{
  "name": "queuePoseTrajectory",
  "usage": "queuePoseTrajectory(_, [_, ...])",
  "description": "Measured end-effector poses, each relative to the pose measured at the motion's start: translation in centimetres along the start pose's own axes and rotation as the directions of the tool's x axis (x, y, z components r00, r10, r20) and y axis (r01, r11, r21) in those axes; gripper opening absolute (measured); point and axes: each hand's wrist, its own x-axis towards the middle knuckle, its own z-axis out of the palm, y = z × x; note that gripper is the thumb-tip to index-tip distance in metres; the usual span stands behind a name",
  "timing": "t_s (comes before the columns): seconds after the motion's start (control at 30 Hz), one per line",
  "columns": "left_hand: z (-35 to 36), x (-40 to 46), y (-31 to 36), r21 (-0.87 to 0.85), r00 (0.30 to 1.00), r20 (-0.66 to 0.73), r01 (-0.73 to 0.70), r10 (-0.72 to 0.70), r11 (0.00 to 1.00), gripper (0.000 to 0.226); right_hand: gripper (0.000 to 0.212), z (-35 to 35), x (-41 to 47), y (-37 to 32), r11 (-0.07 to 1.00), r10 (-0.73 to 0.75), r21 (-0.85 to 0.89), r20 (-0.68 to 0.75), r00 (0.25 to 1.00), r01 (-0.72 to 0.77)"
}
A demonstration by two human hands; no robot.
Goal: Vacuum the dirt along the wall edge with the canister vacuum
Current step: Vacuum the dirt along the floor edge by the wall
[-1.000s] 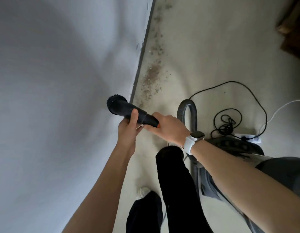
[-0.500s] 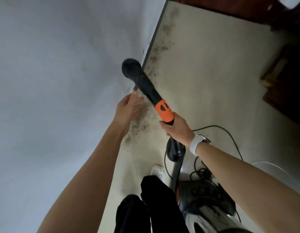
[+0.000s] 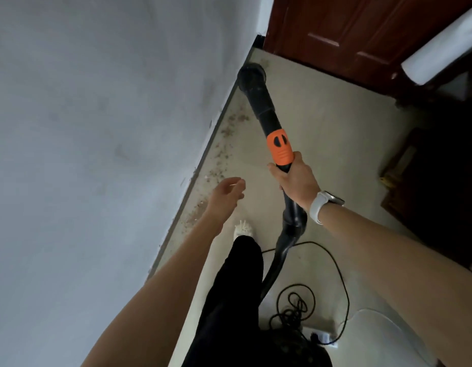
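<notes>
Wall edge (image 3: 203, 160), wand (image 3: 266, 112) beyond right hand (image 3: 295, 181)

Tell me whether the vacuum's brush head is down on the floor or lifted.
Apparently down: the brush head sits at the floor by the wall edge, the wand angled down from the right hand. Actual contact cannot be told.

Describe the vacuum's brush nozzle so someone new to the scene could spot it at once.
Start at the red-brown door at the top and find where the grey wall meets the floor beside it. The brush nozzle sits in that corner, at the far end of the black wand held by the right hand. It is the only round black head, beyond the orange collar.
</notes>
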Motion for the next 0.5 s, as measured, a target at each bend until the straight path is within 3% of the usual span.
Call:
queuePoseTrajectory(0.13, [1.9,5.4,3.7,-0.013,1.0,-0.006,0.005,-0.005,1.0,0.027,0.036,-3.2,6.6,-1.3,0.996,-0.005,-0.09,0.007,1.0,0.006])
queuePoseTrajectory(0.3, [3.7,9.2,6.4,0.049,1.0,0.017,0.019,-0.02,0.999,0.032,0.035,-4.6,12.4,-2.6,0.998,0.022,0.062,0.055,0.998,-0.025])
queuePoseTrajectory(0.5, [5.2,11.3,6.1,0.173,0.99,0.103,0.076,-0.095,0.982,0.04,0.032,-1.8,15.2,-2.9,0.981,0.026,0.18,0.263,0.964,-0.075])
